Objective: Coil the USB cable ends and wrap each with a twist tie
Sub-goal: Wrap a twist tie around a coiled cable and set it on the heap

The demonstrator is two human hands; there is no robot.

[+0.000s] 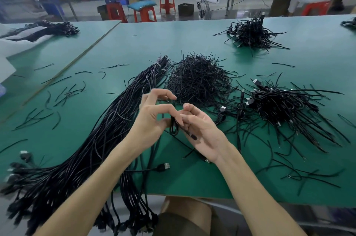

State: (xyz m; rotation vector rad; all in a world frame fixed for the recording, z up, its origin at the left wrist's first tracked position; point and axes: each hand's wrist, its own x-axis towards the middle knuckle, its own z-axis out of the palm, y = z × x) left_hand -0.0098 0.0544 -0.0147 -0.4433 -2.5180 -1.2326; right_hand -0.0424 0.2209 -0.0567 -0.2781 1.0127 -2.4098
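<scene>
Several black cables (57, 28) lie heaped on a white sheet (11, 47) at the far left corner of the green table (173, 39). Nearer, on the left part of the surface, loose twist ties (65, 93) are scattered singly and well apart from each other.

Next comes a long bundle of USB cables (107, 129). It runs on a slant from the near left edge, where its plug ends hang over, up to the middle of the surface. White bands (158, 64) bind its far end. One USB plug (165, 166) lies flat just beside the bundle, close to the near edge.

Above the middle of the table the left hand (152, 118) has its fingers curled, with thumb and forefinger pinching a small cable coil (174, 128). The coil hangs as a narrow loop between the two hands, clear of the surface. The right hand (202, 131), palm up, touches the left at the fingertips and grips the same coil from the other side. A short black end lies across its palm.

Behind the hands sits a thick pile of twist ties (198, 79). Toward the far right edge rests a far heap of coiled cables (254, 33). A near heap of coiled cables (285, 106), tails fanned out, lies on the right part of the surface.
</scene>
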